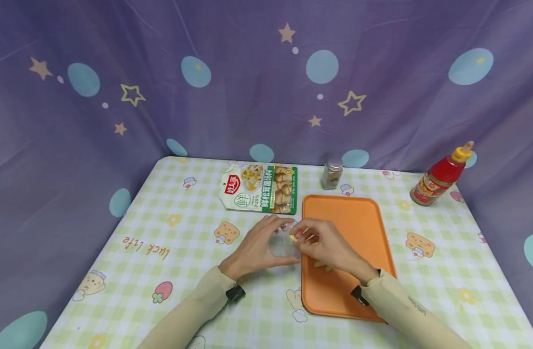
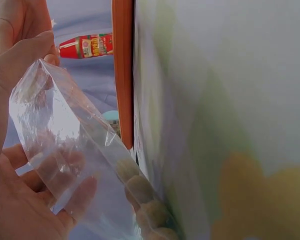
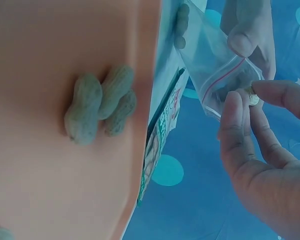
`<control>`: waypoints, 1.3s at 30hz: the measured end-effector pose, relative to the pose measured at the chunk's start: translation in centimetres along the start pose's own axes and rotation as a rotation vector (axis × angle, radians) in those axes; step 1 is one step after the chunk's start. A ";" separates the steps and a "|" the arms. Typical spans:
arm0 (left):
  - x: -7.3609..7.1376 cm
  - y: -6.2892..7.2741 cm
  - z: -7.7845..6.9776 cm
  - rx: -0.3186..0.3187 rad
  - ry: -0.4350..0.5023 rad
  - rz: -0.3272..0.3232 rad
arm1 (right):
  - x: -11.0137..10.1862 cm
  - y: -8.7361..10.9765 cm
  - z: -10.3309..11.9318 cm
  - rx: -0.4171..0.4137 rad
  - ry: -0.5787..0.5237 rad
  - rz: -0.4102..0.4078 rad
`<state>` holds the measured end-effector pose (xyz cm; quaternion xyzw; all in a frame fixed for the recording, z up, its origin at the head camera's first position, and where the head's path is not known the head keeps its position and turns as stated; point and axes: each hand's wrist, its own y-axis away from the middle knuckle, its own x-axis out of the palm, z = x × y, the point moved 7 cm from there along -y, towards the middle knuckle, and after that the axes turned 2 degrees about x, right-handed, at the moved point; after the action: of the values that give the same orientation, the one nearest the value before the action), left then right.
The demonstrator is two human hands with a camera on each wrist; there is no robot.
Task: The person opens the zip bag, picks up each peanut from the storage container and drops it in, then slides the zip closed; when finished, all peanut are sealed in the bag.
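Pinching a small peanut [image 1: 293,238] between thumb and fingertips, the right hand [image 1: 325,242] is just right of the centre of the head view, at the mouth of a clear bag [image 1: 283,244]. The left hand [image 1: 258,243], left of it, curves thumb and fingers round the bag and holds it. Right of centre lies an orange tray [image 1: 358,225], with loose peanuts [image 1: 322,264] near its left edge, partly below the right hand. A green-and-white packet [image 1: 259,189] lies flat above the left hand; a small jar [image 1: 332,175] stands above the tray, and a red sauce bottle [image 1: 438,179] stands at the right. All are on a checked tablecloth [image 1: 192,271], a purple curtain [image 1: 253,97] behind.

In the left wrist view, the bag slants from upper left to bottom centre, several bagged peanuts [image 2: 151,212] lined up in its lower end. Fingers of the left hand show through the film at lower left.

In the right wrist view, the bag hangs at the upper right, a red line across it near its mouth. The pinched peanut is at that mouth, right of centre. Three loose peanuts sit together on the tray, left of centre.
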<state>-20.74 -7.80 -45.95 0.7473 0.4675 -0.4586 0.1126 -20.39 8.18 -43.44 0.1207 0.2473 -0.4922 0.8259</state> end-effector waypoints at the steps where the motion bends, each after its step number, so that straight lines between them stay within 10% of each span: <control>1: 0.0 0.0 0.0 0.002 0.000 -0.001 | 0.0 0.0 0.0 0.000 0.001 0.001; 20: 0.1 0.0 0.0 -0.002 -0.010 -0.013 | -0.6 1.4 -1.6 0.109 -0.090 0.003; 39: -0.2 0.1 -0.1 -0.001 -0.011 -0.022 | -4.8 5.4 -5.6 0.130 0.107 -0.098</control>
<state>-20.64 -7.92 -45.72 0.7396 0.4751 -0.4638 0.1104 -19.15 16.91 -45.89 0.1880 0.2644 -0.5397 0.7768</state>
